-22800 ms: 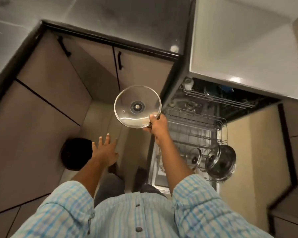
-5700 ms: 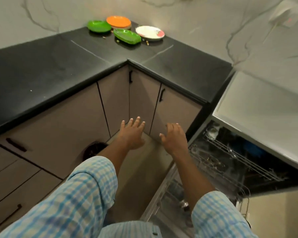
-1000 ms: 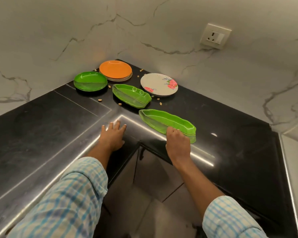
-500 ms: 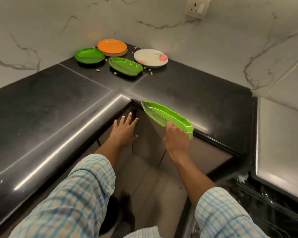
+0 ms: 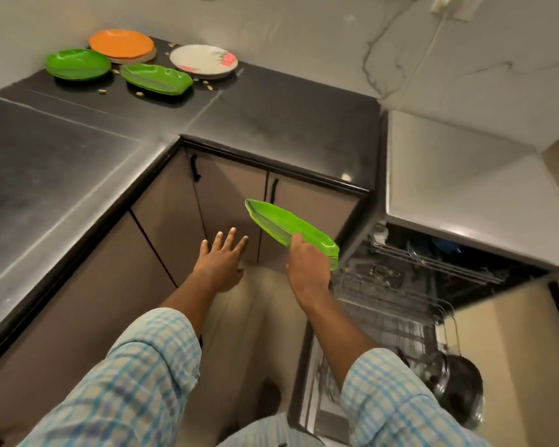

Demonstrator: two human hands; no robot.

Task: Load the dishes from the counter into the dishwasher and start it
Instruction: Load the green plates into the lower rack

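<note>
Far corner of black stone counter (image 5: 271, 117): round green plate (image 5: 77, 64), round orange plate (image 5: 121, 45), short green leaf-shaped dish (image 5: 157, 79) and white flowered plate (image 5: 204, 61), all flat. Left hand (image 5: 221, 264) spread, holding nothing, before beige cabinet doors (image 5: 233, 195); right hand (image 5: 309, 267) grasps long green leaf-shaped tray (image 5: 281, 224), tilted in air, just left of open dishwasher (image 5: 465, 201). Its pulled-out lower wire rack (image 5: 400, 317) holds a glass lid (image 5: 459, 385).

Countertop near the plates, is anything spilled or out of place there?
Yes: small pale crumbs lie scattered on the black countertop around the green leaf dish and floral plate, like spilled food bits.
</note>
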